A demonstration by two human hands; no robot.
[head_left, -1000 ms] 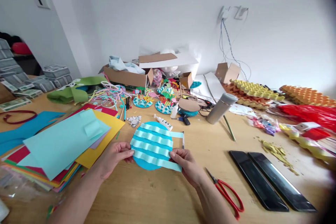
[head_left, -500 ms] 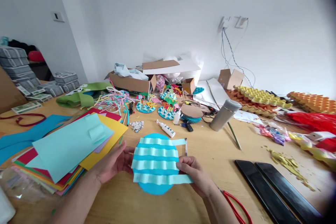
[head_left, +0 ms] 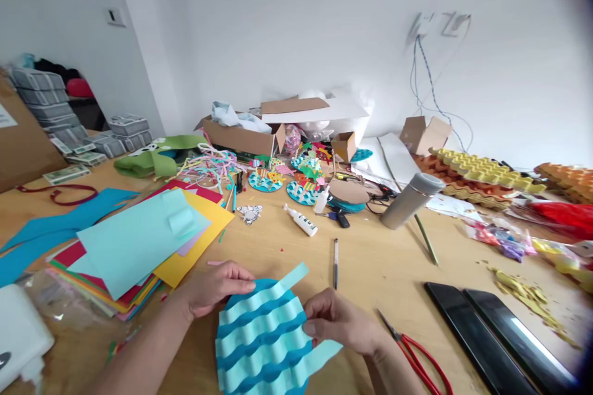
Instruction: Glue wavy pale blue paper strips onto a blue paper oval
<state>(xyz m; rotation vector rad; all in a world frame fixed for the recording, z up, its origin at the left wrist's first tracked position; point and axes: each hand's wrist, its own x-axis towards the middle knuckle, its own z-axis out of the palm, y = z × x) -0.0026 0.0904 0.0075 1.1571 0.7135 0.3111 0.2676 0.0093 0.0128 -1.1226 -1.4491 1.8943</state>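
Observation:
A round blue paper disc carries several wavy light-aqua paper strips across its face. Two strip ends stick out past the disc's right side, one at the top and one lower down. My left hand is closed on the disc's upper left edge, thumb and fingers pinching it. At the right edge, my right hand has its fingers closed by the strip ends; exactly what they pinch is partly hidden. A pen lies just beyond the right hand, and red-handled scissors rest to its right.
Coloured paper sheets are stacked at left. A glue bottle lies ahead, before finished fish-decorated discs. A grey flask, two black slabs and egg trays are at right. A white device sits near left.
The disc has come nearer and tilted, its strips now slanting up to the right. My left hand has shifted from the left side to the upper edge. The view has turned slightly left.

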